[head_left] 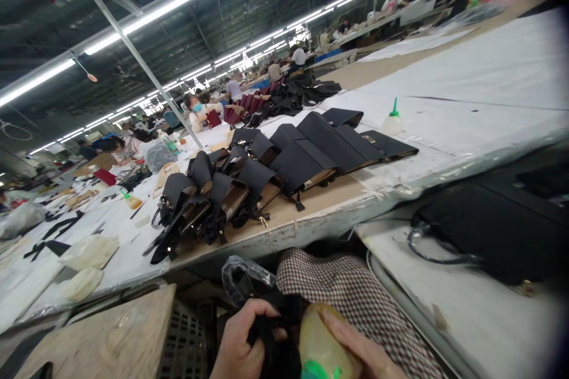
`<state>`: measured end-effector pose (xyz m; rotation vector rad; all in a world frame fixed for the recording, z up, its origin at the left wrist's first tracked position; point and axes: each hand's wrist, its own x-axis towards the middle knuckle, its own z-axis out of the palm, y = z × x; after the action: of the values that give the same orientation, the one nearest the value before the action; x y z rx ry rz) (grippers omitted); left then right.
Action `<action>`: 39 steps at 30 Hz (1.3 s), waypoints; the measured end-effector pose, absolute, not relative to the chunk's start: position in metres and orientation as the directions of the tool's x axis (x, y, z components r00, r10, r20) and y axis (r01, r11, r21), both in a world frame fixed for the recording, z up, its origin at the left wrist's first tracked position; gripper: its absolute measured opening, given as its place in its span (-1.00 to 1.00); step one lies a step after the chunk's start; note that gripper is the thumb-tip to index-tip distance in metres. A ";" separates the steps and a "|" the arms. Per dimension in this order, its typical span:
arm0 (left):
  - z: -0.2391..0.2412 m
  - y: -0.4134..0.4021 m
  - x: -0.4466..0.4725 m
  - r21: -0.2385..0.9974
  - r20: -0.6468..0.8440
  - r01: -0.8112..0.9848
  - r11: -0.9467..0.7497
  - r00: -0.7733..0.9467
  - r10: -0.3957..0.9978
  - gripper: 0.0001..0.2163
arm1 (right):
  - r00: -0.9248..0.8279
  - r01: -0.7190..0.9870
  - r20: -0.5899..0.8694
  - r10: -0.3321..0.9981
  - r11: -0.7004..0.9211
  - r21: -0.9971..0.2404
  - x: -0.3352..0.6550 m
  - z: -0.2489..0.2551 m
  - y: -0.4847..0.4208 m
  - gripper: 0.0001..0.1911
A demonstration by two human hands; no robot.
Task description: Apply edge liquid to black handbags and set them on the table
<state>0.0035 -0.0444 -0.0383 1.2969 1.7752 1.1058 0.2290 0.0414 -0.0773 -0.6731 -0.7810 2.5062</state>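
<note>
My left hand (243, 340) is closed around a black bag piece (282, 343), soft and dark, with its lower part running out of the picture. In my right hand (362, 343) is a yellowish squeeze bottle (317, 331), tilted so that its green cap points down toward the bottom edge. Both hands are close together over my lap, where a checked cloth (342, 284) lies. A clear plastic-wrapped loop (244, 275) shows just beyond my left hand; what it belongs to is partly hidden.
Black bags (302, 160) stand in a row along the worktable (480, 95). Another green-tipped bottle (392, 121) stands behind them. A wooden board (106, 337) and plastic crate (184, 331) are at lower left. At right, a black bag (498, 225) lies on a white surface. People work farther back.
</note>
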 end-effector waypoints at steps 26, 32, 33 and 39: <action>-0.062 -0.049 0.000 0.644 0.081 0.763 -0.053 0.001 0.997 -0.67 | -0.843 -0.259 -0.186 0.505 -0.683 -0.683 0.235 -0.050 0.035 -0.36; -0.064 -0.050 0.000 0.580 0.045 0.815 -0.003 -0.028 0.999 -0.74 | -0.820 -0.285 -0.228 0.525 -0.720 -0.632 0.258 -0.023 0.048 -0.32; -0.063 -0.050 0.000 0.586 0.020 0.810 0.024 -0.044 0.999 -0.75 | -0.810 -0.299 -0.247 0.531 -0.738 -0.604 0.263 -0.021 0.051 -0.30; -0.053 -0.049 0.003 0.539 0.153 0.826 -0.164 0.095 0.984 -0.76 | -0.688 -0.467 -0.252 0.680 -0.682 -0.564 0.276 -0.031 0.061 -0.54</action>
<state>0.0034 -0.0487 -0.0526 2.0633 1.7891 0.7002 0.2756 0.0611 -0.0313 -0.5968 -0.6160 2.3318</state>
